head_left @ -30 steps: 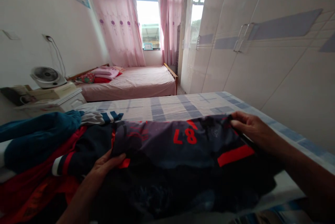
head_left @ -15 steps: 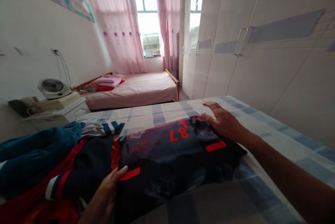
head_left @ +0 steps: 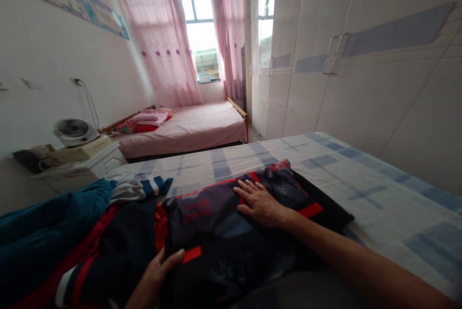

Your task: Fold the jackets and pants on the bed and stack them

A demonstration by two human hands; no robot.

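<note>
A folded black shirt (head_left: 220, 222) with red lettering and red stripes lies on the bed with the blue-and-white checked sheet (head_left: 375, 188). My right hand (head_left: 258, 203) rests flat on the middle of the shirt, palm down and fingers stretched out. At the near left edge, my left hand (head_left: 159, 270) has its thumb on top of the shirt beside a red stripe. The other fingers of that hand are mostly hidden under or behind the edge. Black cloth spreads out past the shirt's right side.
Loose clothes, including a teal garment (head_left: 65, 217) and a navy one with red and white bands (head_left: 122, 241), lie heaped at the left. Beyond stand a pink bed (head_left: 202, 123), a fan (head_left: 75, 131) on a cabinet, and a white wardrobe (head_left: 378, 107) along the right.
My right hand has moved left from the shirt's far right corner onto its middle, covering the printed number. My left hand stays at the left edge.
</note>
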